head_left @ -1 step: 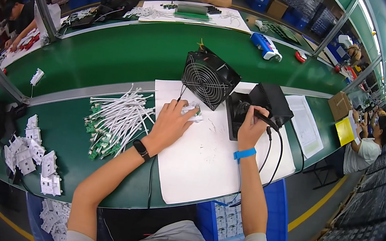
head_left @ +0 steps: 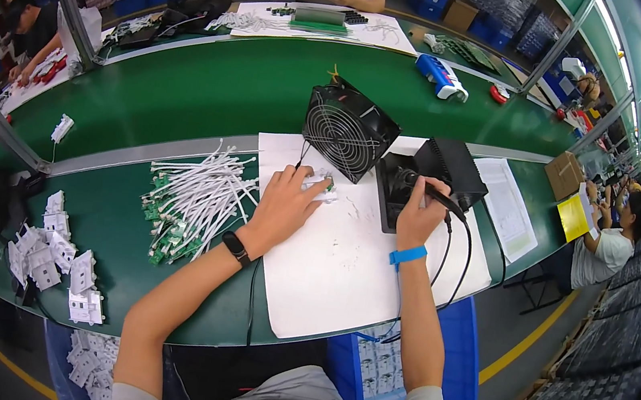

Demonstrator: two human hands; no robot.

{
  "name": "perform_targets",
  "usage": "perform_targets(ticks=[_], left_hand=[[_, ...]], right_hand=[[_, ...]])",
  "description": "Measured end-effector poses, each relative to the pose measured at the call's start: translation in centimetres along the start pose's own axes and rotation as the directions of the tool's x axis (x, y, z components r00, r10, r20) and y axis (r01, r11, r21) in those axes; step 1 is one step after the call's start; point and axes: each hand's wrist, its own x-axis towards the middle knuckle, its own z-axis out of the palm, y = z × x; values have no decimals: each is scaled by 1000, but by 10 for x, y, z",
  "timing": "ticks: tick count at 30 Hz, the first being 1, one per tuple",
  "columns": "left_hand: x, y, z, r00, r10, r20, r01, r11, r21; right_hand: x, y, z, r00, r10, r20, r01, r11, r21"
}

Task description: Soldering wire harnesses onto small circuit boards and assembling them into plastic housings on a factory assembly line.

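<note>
Soldering iron point(head_left: 438, 196) sits in our right hand point(head_left: 419, 215), fingers closed round its black handle, tip aimed left over the white sheet point(head_left: 344, 268) towards the small white part point(head_left: 322, 188). Our left hand point(head_left: 283, 205) lies flat on that one part, fingertips pinning it to the paper just below the fan point(head_left: 348, 131); we cannot tell whether it grips it. The iron is to the right of the part, near it but not touching. We count one black fan, one black station box point(head_left: 451, 164) just behind the right hand, one blue wristband point(head_left: 408, 254) and one black watch point(head_left: 235, 248). Left of the sheet lies a heap of white cables point(head_left: 195, 200) with green ends, too many to count, and farther left a scatter of white plates point(head_left: 54, 254). Against the earlier frame, both hands and the things around them sit in the same places.
</note>
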Motion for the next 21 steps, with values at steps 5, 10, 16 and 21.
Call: perform_targets(ticks=[5, 10, 16, 21], left_hand=[[-2, -12, -7, 997, 34, 76, -35, 999, 17], [-4, -19, -16, 989, 71, 129, -74, 997, 16], [-7, -23, -20, 984, 76, 158, -84, 996, 39], [-7, -25, -17, 984, 71, 163, -73, 997, 5]], right_hand=[[-1, -23, -23, 968, -13, -249, 63, 979, 193], [-25, -40, -40, 990, 12, -138, 27, 960, 277], [-35, -45, -5, 929, 154, 337, -237, 946, 223], [-37, -45, 7, 894, 281, 349, -396, 860, 322]])
